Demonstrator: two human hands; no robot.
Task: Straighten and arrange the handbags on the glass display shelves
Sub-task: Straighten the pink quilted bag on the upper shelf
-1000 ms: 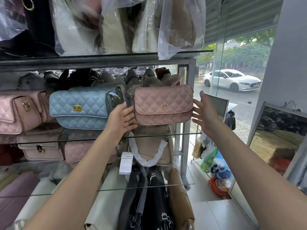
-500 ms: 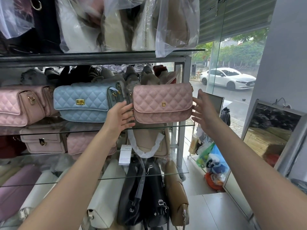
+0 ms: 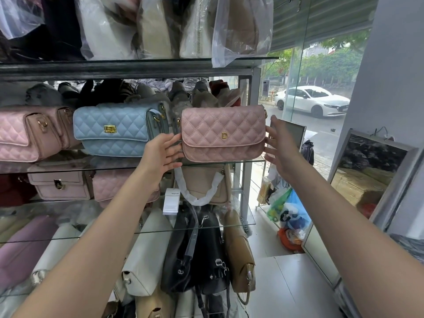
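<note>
Flanking the pink bag [image 3: 222, 134], the left hand [image 3: 164, 152] and right hand [image 3: 278, 145] are touching its short ends with straight fingers; the bag is standing lengthwise along the front edge of the glass shelf [image 3: 119, 168], by its right corner

Glass shelf [image 3: 251, 159] carries blue quilted bag [image 3: 114, 130] beside pink quilted bag [image 3: 222, 134]

Gold letter "D" on pink quilted handbag [image 3: 213, 125]; white hang tag [image 3: 171, 201] print illegible.
</note>
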